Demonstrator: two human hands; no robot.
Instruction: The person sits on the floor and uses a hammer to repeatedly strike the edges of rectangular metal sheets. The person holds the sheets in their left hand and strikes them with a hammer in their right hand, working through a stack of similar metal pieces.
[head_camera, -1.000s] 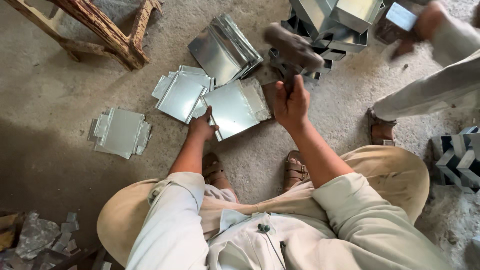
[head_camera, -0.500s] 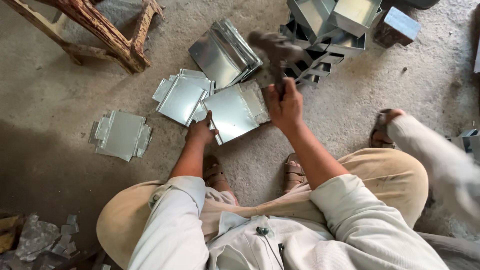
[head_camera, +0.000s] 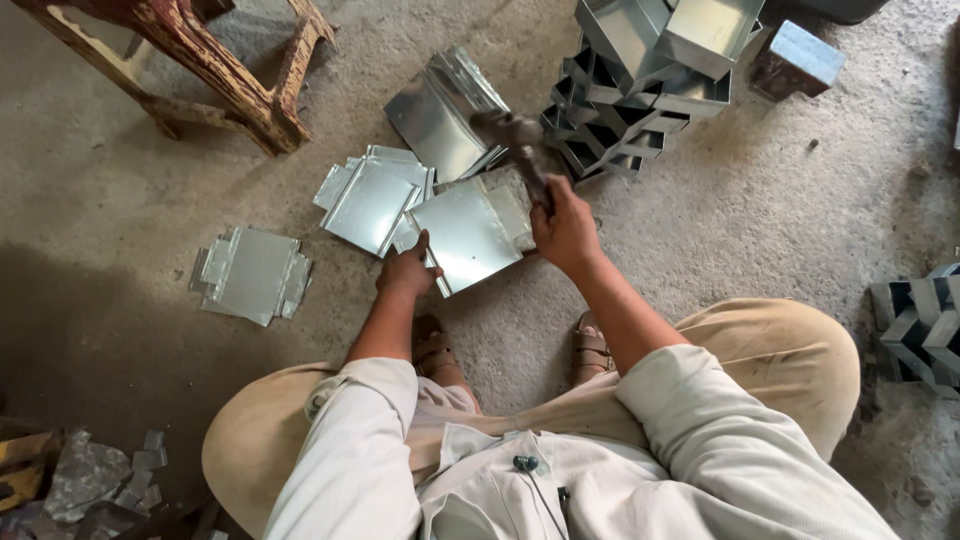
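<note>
Right hand (head_camera: 563, 228) clenched on hammer (head_camera: 520, 140), frame centre | left hand (head_camera: 407, 270) pressed on metal sheet (head_camera: 465, 232), lower-left edge gripped | sheet laid on floor (head_camera: 700, 230), beside stacked boxes (head_camera: 650, 80)

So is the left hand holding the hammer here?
No: the hammer is gripped in the right hand, while the left hand presses on the edge of the metal sheet.

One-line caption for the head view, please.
Squatting person's left hand steadies a metal sheet on the floor; right hand grips a hammer.
</note>
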